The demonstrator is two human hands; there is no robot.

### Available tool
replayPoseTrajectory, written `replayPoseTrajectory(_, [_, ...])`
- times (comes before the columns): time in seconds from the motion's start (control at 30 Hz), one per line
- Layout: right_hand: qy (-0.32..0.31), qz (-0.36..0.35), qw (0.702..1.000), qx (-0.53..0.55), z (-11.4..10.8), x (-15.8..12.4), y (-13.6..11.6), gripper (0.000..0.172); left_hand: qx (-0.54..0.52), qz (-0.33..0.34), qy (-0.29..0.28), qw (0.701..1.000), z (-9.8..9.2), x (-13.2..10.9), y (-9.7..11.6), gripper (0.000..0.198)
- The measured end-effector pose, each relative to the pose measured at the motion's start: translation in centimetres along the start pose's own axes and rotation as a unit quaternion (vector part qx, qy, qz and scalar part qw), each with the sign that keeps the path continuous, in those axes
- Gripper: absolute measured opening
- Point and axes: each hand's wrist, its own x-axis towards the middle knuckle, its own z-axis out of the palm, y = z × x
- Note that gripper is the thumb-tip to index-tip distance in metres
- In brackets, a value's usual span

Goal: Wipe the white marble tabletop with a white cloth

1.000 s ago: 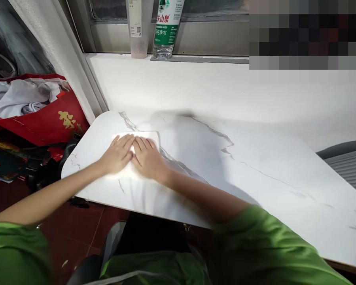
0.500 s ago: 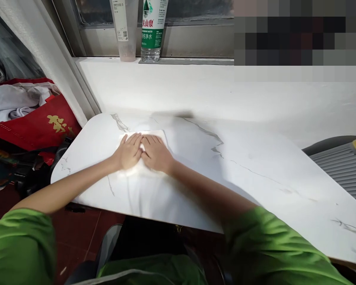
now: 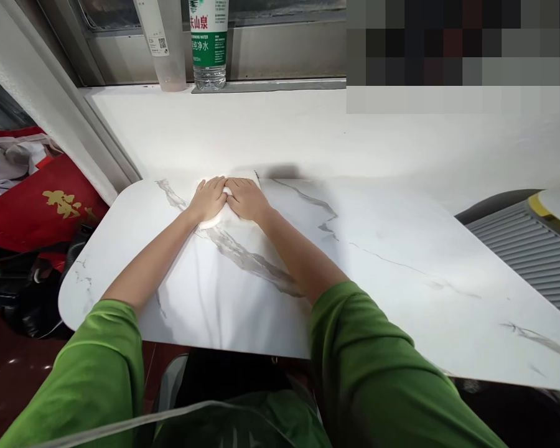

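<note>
My left hand [image 3: 209,198] and my right hand [image 3: 245,198] lie flat side by side, fingers stretched out, pressing on a white cloth [image 3: 210,220] at the far edge of the white marble-patterned table [image 3: 382,280]. The cloth is almost wholly hidden under the hands; only its pale edges show around the fingers and below the left palm. Both my forearms reach forward from green sleeves.
A white sill [image 3: 308,130] runs behind the table. On it stand a clear plastic cup [image 3: 165,43] and a green-labelled water bottle [image 3: 208,43] by the window. A red bag [image 3: 42,199] with clothes sits on the floor at left. A grey ribbed appliance [image 3: 532,249] is at right.
Both hands have slid the white cloth away from me, from the table's near-left part to its far edge by the sill. The camera view has shifted with them.
</note>
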Motion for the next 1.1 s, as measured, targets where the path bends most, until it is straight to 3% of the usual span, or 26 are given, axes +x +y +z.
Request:
replayPoseTrajectory(0.13, [0.007,-0.015,1.0,-0.027,-0.7,-3.6,-1.3,0.045,0.013,0.022,-0.014,1.0,0.2,-2.6,1.6,0.056])
replayPoseTrajectory(0.43, [0.024,-0.086,0.995,-0.035,-4.4,-19.0,-7.7,0.049,0.037,0.086,0.011,0.996,0.2,-16.6,10.7,0.057])
replayPoseTrajectory(0.57, [0.029,-0.078,0.996,-0.023,-5.5,-22.3,-8.9,0.048,0.034,0.109,0.02,0.993,0.3,-19.3,12.8,0.056])
replayPoseTrajectory(0.63, [0.027,-0.072,0.997,-0.009,-5.7,-22.0,-8.5,0.046,0.03,0.11,0.017,0.993,0.4,-18.8,12.9,0.055])
replayPoseTrajectory(0.73, [0.017,-0.081,0.996,0.013,-5.6,-19.5,-6.3,0.043,0.023,0.096,0.007,0.995,0.7,-16.0,12.0,0.056])
replayPoseTrajectory(1.0, [0.025,0.001,1.0,0.008,-4.3,-9.1,2.1,0.042,-0.03,0.065,-0.018,0.997,1.3,-2.0,8.6,0.053])
replayPoseTrajectory(1.1, [0.045,0.024,0.999,-0.001,-3.7,-6.6,4.3,0.04,-0.042,0.066,0.001,0.997,1.6,1.7,8.0,0.051])
